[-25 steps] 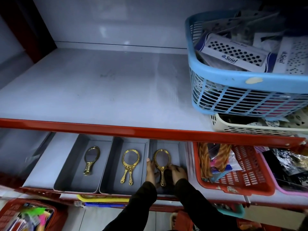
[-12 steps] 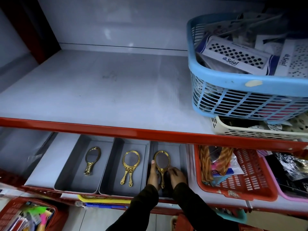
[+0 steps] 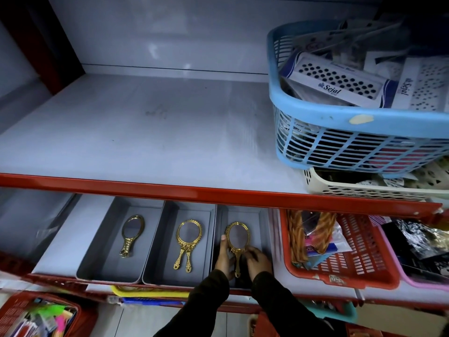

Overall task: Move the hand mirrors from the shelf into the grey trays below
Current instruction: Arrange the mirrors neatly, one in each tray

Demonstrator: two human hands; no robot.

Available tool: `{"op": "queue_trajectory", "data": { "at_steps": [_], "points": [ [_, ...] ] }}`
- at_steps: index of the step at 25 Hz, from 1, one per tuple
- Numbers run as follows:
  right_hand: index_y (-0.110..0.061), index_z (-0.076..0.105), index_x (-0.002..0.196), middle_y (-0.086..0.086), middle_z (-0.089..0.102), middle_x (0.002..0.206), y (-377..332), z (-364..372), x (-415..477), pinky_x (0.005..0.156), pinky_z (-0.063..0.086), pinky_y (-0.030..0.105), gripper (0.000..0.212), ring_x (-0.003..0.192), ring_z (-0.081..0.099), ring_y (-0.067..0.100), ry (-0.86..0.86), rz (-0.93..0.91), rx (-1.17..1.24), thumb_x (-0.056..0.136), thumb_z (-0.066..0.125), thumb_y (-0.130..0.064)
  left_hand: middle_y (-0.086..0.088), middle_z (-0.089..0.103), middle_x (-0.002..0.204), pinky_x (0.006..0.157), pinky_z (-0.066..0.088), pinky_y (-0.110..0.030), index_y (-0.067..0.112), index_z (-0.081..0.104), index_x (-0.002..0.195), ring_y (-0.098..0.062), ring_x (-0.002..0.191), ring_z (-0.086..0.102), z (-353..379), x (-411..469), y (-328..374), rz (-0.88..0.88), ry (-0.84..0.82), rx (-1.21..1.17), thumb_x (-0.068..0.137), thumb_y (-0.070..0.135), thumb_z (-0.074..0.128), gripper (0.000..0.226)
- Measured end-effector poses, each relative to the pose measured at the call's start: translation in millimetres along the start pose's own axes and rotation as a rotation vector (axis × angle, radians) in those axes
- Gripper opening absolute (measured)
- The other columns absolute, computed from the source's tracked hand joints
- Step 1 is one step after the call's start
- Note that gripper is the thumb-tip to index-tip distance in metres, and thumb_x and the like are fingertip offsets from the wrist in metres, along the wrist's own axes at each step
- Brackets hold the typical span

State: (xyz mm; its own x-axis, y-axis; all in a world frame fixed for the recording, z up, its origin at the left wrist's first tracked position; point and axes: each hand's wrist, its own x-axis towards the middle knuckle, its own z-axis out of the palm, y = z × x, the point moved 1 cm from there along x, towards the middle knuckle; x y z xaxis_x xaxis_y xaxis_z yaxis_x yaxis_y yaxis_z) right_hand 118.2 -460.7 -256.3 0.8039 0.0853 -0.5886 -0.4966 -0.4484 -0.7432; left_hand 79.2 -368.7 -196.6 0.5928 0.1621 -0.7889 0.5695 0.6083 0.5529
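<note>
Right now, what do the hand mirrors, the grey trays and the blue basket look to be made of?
Hand mirrors: gold-coloured frames with embossed ornament and bright glints, so metal or metallised plastic; I cannot tell which.
Grey trays: matt, smooth, thin-walled, likely plastic, possibly card.
Blue basket: moulded plastic with a slotted lattice wall and a chipped rim.

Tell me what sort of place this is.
Probably a small shop selling cosmetics and accessories: red-edged display shelving, a blue basket of "Sejal" bindi cards, and gold hand mirrors laid in grey trays.
</note>
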Motion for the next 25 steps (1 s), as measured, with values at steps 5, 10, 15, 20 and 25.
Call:
{"op": "queue_trajectory", "data": {
  "at_steps": [5,10,15,20,25],
  "points": [
    [-0.022,0.062,0.113,-0.002,0.060,0.102,-3,0,-6,0.095,0.047,0.031,0.024,0.100,0.059,0.019,-0.010,0.016,-0.026,0.095,0.046,-0.019,-0.024,0.038,0.148,0.106,0.035,-0.040,0.007,0.032,0.147,-0.033,0.135,0.039,-1,-9,0,-0.024,-0.035,-0.024,0.096,0.056,0.024,0.071],
    [-0.020,0.061,0.122,0.004,0.066,0.122,-6,0,-6,0.102,0.046,0.036,0.031,0.113,0.060,0.024,-0.002,0.012,-0.059,0.094,0.048,-0.023,-0.020,0.040,0.148,0.106,0.035,-0.040,0.009,0.034,0.146,-0.031,0.136,0.039,0,-10,3,-0.019,-0.012,0.003,0.094,0.059,0.023,0.072],
    [-0.019,0.064,0.118,0.004,0.064,0.113,-11,-2,-9,0.098,0.045,0.033,0.029,0.102,0.057,0.019,-0.023,0.047,0.020,0.094,0.047,-0.015,-0.014,0.039,0.150,0.107,0.033,-0.043,0.014,0.032,0.147,-0.029,0.138,0.038,0,-13,4,-0.022,-0.004,0.016,0.093,0.063,0.021,0.074],
    [-0.030,0.063,0.095,0.008,0.066,0.121,-13,-3,-9,0.104,0.045,0.039,0.020,0.111,0.060,0.027,-0.020,0.040,0.007,0.092,0.048,-0.017,-0.013,0.032,0.154,0.112,0.026,-0.048,0.018,0.025,0.150,-0.030,0.141,0.033,1,-13,3,0.004,0.015,0.004,0.092,0.063,0.019,0.074],
    [-0.016,0.061,0.118,0.010,0.064,0.122,-23,-5,-18,0.096,0.045,0.031,0.031,0.110,0.059,0.026,0.035,0.009,-0.102,0.095,0.042,-0.022,-0.014,0.024,0.157,0.117,0.016,-0.038,0.006,0.023,0.150,-0.029,0.146,0.023,6,-26,16,0.095,-0.019,0.007,0.099,0.047,0.015,0.065]
  ]
}}
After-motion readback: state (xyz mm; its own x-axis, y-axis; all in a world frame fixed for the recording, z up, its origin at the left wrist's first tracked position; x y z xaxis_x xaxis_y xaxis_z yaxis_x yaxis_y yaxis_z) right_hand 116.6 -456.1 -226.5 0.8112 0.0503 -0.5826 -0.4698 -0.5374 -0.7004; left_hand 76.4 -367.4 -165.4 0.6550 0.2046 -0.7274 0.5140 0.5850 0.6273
